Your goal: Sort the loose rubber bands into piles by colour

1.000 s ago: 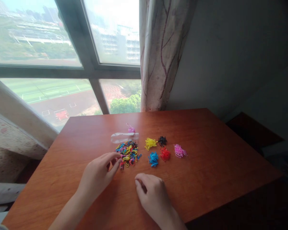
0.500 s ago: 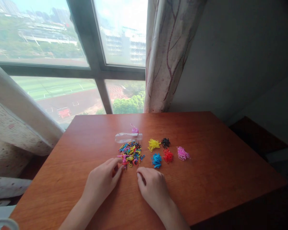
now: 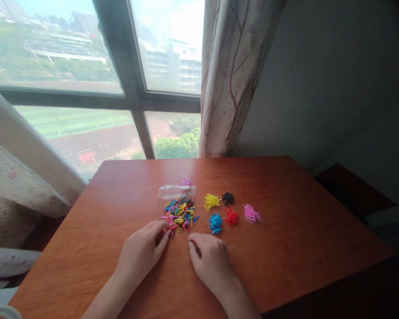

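A mixed pile of small coloured rubber bands (image 3: 182,213) lies on the wooden table. My left hand (image 3: 144,243) rests at the pile's near left edge, its thumb and index finger closed almost together against the bands; what is between them is too small to make out. Just right of and below the pile, my right hand (image 3: 209,254) is curled on the table, thumb to index finger, and its grip is hidden. Single-colour heaps lie to the right: yellow bands (image 3: 212,201), black bands (image 3: 228,198), blue bands (image 3: 216,223), red bands (image 3: 232,217) and pink bands (image 3: 252,213).
Behind the mixed pile a clear plastic bottle (image 3: 173,192) lies on its side, with a pink cap-like piece with a loop (image 3: 186,181) beyond it. The table (image 3: 286,248) reaches to the window (image 3: 139,104) and patterned curtain (image 3: 236,79). A white curved object (image 3: 3,312) shows at lower left.
The view has shifted very slightly. Both hands keep nearly the same place and pose, and the heaps look unchanged.
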Demonstrator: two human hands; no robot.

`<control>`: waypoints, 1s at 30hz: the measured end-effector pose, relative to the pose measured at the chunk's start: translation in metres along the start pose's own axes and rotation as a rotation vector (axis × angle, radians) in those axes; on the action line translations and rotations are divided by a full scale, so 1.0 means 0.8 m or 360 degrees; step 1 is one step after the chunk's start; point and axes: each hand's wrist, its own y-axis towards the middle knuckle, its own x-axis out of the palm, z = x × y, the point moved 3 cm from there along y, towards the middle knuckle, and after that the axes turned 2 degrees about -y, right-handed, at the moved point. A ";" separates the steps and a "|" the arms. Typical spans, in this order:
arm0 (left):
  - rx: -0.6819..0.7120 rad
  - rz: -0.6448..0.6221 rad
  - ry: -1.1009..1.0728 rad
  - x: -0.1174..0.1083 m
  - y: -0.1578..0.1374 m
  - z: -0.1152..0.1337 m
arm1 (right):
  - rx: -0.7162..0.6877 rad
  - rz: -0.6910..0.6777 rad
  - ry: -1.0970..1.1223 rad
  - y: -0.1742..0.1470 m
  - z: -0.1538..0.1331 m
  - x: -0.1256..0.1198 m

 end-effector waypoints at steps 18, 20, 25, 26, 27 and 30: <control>0.0203 -0.0247 -0.0377 0.012 -0.006 0.020 | 0.0028 0.0031 0.0189 -0.002 0.002 0.003; 0.0206 -0.0248 -0.0378 0.013 -0.008 0.018 | 0.0020 0.0072 0.0215 -0.003 0.001 0.003; 0.0173 -0.0232 -0.0335 0.013 -0.010 0.010 | 0.0078 0.0308 0.0178 -0.005 0.019 -0.017; 0.0173 -0.0237 -0.0321 0.013 -0.010 0.009 | 0.0097 0.0364 0.0158 -0.006 0.027 -0.024; 0.0174 -0.0244 -0.0305 0.013 -0.009 0.009 | 0.0126 0.0413 0.0134 -0.007 0.038 -0.033; 0.0179 -0.0267 -0.0268 0.012 -0.008 0.012 | 0.0244 0.0516 0.0079 -0.014 0.074 -0.057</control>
